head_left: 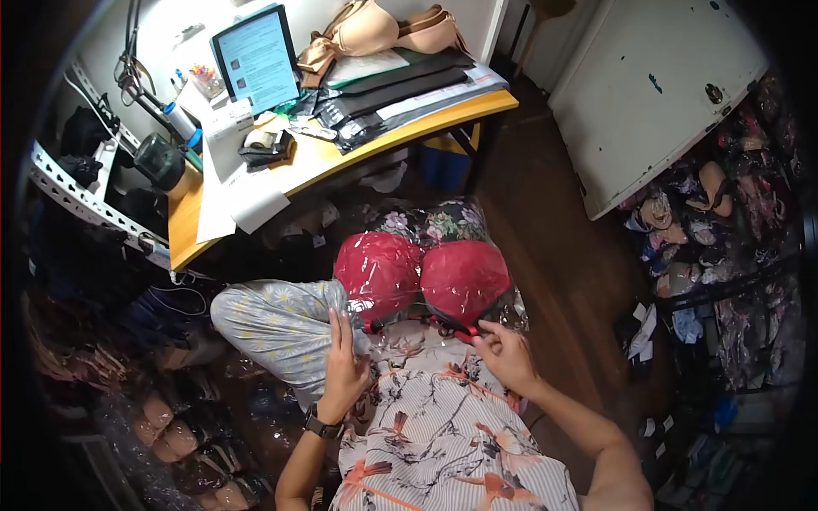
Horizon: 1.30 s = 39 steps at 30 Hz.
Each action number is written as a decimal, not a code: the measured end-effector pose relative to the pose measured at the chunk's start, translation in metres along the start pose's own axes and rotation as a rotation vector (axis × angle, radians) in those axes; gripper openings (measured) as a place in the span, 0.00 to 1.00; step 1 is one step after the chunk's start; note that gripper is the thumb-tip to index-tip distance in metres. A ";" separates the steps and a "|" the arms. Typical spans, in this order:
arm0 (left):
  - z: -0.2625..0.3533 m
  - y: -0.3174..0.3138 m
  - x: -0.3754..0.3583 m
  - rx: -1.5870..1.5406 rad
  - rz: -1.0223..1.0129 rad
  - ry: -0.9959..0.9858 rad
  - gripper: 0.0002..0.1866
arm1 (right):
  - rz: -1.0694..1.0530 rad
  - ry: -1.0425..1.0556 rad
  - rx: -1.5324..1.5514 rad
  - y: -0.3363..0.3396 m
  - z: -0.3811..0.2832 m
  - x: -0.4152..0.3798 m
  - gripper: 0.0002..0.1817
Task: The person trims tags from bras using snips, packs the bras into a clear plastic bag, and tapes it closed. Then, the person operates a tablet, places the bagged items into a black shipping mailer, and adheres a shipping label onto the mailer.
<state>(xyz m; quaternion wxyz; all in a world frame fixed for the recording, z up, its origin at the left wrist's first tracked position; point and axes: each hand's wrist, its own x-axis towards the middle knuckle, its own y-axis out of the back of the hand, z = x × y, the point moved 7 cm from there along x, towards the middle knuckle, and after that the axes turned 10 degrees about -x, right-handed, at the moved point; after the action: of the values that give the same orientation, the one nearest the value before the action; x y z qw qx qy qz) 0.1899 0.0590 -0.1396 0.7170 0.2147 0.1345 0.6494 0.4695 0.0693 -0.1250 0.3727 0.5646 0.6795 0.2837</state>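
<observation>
A red bra [464, 279] with shiny moulded cups lies across my lap, with clear plastic film [409, 328] over and around it. Against the film's left edge rests my left hand [343, 370], its fingers stretched out and a dark watch on the wrist. My right hand [509, 355] pinches a red and black strap [460, 330] at the bra's lower right. Just beyond the cups shows a dark floral piece [430, 223], also under shiny plastic. The bra's underside is hidden.
Ahead stands a wooden desk [328, 157] with a tablet [256, 60], papers, a tape roll and beige bras [366, 30]. A white cabinet door [656, 94] is at the right. Piles of bagged garments [707, 230] lie to the right and at lower left [183, 434].
</observation>
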 end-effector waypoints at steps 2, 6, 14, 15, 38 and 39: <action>-0.006 -0.006 -0.003 0.010 0.006 0.018 0.49 | -0.395 -0.715 0.935 -0.056 0.032 -0.003 0.15; -0.009 -0.006 -0.001 -0.022 0.017 0.054 0.49 | -0.537 -0.777 1.378 -0.068 0.024 0.033 0.16; -0.007 0.009 0.009 -0.275 -0.127 0.163 0.50 | -0.261 -0.207 1.539 -0.110 0.037 0.094 0.20; -0.010 0.009 0.008 -0.296 -0.134 0.179 0.50 | -0.255 -0.208 1.544 -0.105 0.030 0.090 0.20; -0.009 -0.130 0.065 -0.013 -0.369 0.101 0.11 | -0.268 0.313 -0.349 -0.056 0.004 0.036 0.16; -0.028 -0.141 0.070 -0.133 -0.444 0.334 0.14 | -0.247 0.320 -0.296 -0.055 0.005 0.035 0.17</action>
<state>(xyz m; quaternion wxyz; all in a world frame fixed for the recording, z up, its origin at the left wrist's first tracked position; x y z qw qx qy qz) 0.3082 0.1226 -0.2263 0.8220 0.0223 0.2516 0.5104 0.4403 0.0921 -0.1793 0.3711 0.3643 0.7447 0.4183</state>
